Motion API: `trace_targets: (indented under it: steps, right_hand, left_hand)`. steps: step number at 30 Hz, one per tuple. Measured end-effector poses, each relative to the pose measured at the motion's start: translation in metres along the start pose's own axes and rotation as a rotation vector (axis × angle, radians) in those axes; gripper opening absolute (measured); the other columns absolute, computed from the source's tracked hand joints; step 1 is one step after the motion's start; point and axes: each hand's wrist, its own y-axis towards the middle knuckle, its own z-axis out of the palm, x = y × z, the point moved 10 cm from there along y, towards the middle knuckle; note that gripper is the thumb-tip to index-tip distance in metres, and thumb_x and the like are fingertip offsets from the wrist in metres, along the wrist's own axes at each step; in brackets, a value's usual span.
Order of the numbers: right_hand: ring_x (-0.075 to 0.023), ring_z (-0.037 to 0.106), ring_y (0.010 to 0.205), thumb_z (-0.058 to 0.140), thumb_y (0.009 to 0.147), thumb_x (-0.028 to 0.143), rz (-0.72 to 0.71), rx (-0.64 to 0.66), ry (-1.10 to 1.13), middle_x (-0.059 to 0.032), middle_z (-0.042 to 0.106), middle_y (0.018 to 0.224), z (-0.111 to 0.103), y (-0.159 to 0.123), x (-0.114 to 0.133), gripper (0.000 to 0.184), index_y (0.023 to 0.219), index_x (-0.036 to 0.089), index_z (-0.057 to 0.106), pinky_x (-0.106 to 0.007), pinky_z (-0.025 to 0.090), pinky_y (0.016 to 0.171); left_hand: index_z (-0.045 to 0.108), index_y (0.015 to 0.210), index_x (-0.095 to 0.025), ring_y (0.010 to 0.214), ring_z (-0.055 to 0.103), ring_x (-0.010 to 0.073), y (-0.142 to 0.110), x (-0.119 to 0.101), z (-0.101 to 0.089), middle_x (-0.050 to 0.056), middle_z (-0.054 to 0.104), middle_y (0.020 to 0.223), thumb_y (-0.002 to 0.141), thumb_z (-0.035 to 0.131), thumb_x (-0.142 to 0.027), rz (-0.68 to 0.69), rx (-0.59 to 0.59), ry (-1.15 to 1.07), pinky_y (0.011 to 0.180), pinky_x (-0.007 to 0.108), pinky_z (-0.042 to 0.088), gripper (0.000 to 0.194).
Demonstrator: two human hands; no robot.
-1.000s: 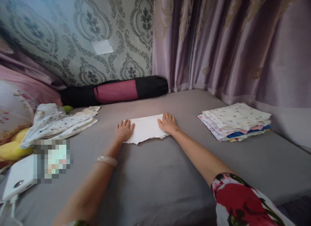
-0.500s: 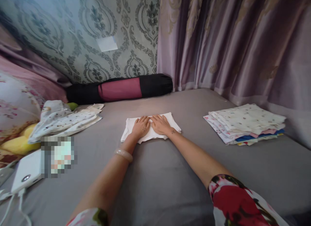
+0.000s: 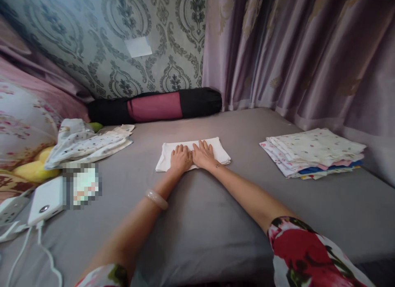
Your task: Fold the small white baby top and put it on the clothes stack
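A white folded cloth (image 3: pixel 166 149) lies flat on the grey bed sheet (image 3: pixel 197 221), straight ahead of me. Flat on its left half rests my left hand (image 3: pixel 181 158), fingers stretched out and pointing away. My right hand (image 3: pixel 203 154) lies beside it with fingers spread, also pressing on the cloth near its middle. The two hands nearly touch at the thumbs. Parts of the cloth's near edge are hidden under my palms and wrists.
At right sits a stack of folded printed cloths (image 3: pixel 317 149). On the left are a rumpled dotted cloth (image 3: pixel 89 147), a yellow plush item (image 3: pixel 37 172), a white power bank (image 3: pixel 46 200) with cables and a pixelated object (image 3: pixel 84 186). A black and maroon roll (image 3: pixel 154 106) lies along the wall.
Both hands have slid slightly toward the cloth's near edge, showing more of its far part. The cloth looks flatter and straighter. The whole view has shifted a little.
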Motion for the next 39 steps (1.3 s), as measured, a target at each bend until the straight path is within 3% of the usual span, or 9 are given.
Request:
trace_targets:
  steps: [3, 7, 15, 23, 29, 34, 39]
  right_hand:
    - [-0.0331, 0.024, 0.142, 0.029, 0.099, 0.033, -0.02, -0.09, -0.005, -0.0176, 0.035, 0.153, -0.001, -0.007, 0.005, 0.05, 0.142, 0.014, 0.045, -0.053, 0.017, 0.112]
    - [-0.0326, 0.026, 0.141, 0.03, 0.099, 0.032, -0.023, -0.14, -0.016, -0.0177, 0.039, 0.151, -0.002, -0.009, 0.005, 0.048, 0.141, 0.013, 0.047, -0.052, 0.017, 0.112]
    - [-0.0326, 0.024, 0.142, 0.033, 0.099, 0.033, 0.029, -0.158, 0.007, -0.0204, 0.033, 0.153, -0.005, -0.011, 0.002, 0.05, 0.143, 0.011, 0.044, -0.05, 0.017, 0.111]
    - [-0.033, 0.026, 0.141, 0.031, 0.099, 0.034, 0.025, -0.125, 0.004, -0.0179, 0.036, 0.152, -0.004, -0.01, 0.002, 0.05, 0.141, 0.013, 0.047, -0.051, 0.018, 0.112]
    - [-0.0317, 0.011, 0.147, 0.03, 0.099, 0.035, 0.026, -0.155, 0.0, -0.0176, 0.02, 0.159, -0.01, -0.011, 0.002, 0.054, 0.149, 0.015, 0.036, -0.054, 0.007, 0.114]
    - [-0.0333, 0.018, 0.145, 0.028, 0.099, 0.035, 0.047, -0.04, 0.014, -0.0171, 0.027, 0.157, 0.001, -0.01, -0.001, 0.053, 0.146, 0.016, 0.041, -0.054, 0.012, 0.113]
    - [-0.0326, 0.018, 0.145, 0.028, 0.099, 0.036, 0.05, -0.04, 0.003, -0.0161, 0.027, 0.158, 0.001, -0.009, -0.001, 0.054, 0.147, 0.016, 0.04, -0.053, 0.014, 0.113]
  left_hand:
    - [0.049, 0.132, -0.011, 0.14, 0.034, 0.0314, -0.009, -0.003, 0.001, 0.019, 0.042, 0.148, 0.099, 0.028, -0.032, -0.02, -0.017, 0.002, 0.112, 0.049, 0.03, 0.044]
    - [0.049, 0.133, -0.011, 0.14, 0.035, 0.0302, -0.012, -0.004, 0.0, 0.016, 0.044, 0.148, 0.099, 0.025, -0.03, -0.031, -0.046, 0.053, 0.112, 0.046, 0.03, 0.045]
    - [0.056, 0.121, -0.009, 0.134, 0.042, 0.0308, -0.017, -0.003, -0.011, 0.021, 0.051, 0.139, 0.098, 0.032, -0.03, -0.084, -0.136, 0.076, 0.108, 0.044, 0.034, 0.039]
    - [0.054, 0.129, -0.01, 0.134, 0.042, 0.0296, -0.016, -0.001, -0.008, 0.019, 0.05, 0.141, 0.098, 0.031, -0.032, -0.086, -0.132, 0.064, 0.107, 0.044, 0.035, 0.044]
    - [0.046, 0.141, -0.007, 0.145, 0.026, 0.033, -0.018, 0.003, -0.018, 0.02, 0.037, 0.152, 0.098, 0.033, -0.04, -0.133, -0.232, 0.059, 0.117, 0.05, 0.021, 0.055]
    - [0.047, 0.14, -0.009, 0.138, 0.038, 0.033, -0.017, 0.002, -0.005, 0.02, 0.044, 0.148, 0.099, 0.03, -0.038, -0.129, -0.09, 0.053, 0.112, 0.05, 0.03, 0.053]
    - [0.048, 0.139, -0.009, 0.137, 0.038, 0.0333, -0.016, 0.001, -0.004, 0.02, 0.044, 0.147, 0.098, 0.03, -0.037, -0.126, -0.09, 0.069, 0.111, 0.05, 0.031, 0.052]
